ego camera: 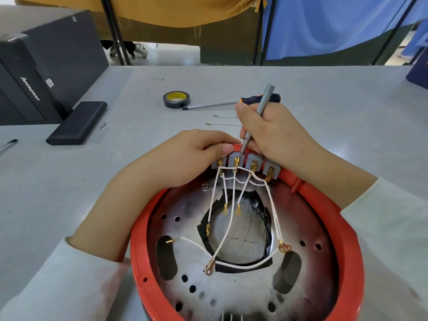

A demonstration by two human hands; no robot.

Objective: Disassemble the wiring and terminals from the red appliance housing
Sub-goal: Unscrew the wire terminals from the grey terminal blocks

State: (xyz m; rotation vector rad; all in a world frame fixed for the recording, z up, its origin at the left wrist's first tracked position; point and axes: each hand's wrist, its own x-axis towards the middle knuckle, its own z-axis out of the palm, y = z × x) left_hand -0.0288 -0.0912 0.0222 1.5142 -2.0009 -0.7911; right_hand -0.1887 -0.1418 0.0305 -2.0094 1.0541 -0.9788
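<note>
Most of the lower view is filled by the red appliance housing (347,262), lying open-side up on the grey table (324,100) with its perforated metal plate (231,293) showing inside. Beyond it on the left stands a black computer case (46,66) with a flat black block (78,122) beside it. The left hand (180,158) rests on the housing's far rim, fingers curled over the edge and thumb pressed by the grey terminal block (245,164). The right hand (273,133) grips a slim grey screwdriver (259,112), its tip down at the second terminal from the left. White wires (231,216) fan from the block's brass terminals across the plate, ending in loose ring lugs. Farther back lie a roll of black tape (176,99), a second screwdriver (231,103) with a dark handle, and two short loose wires (222,120).
</note>
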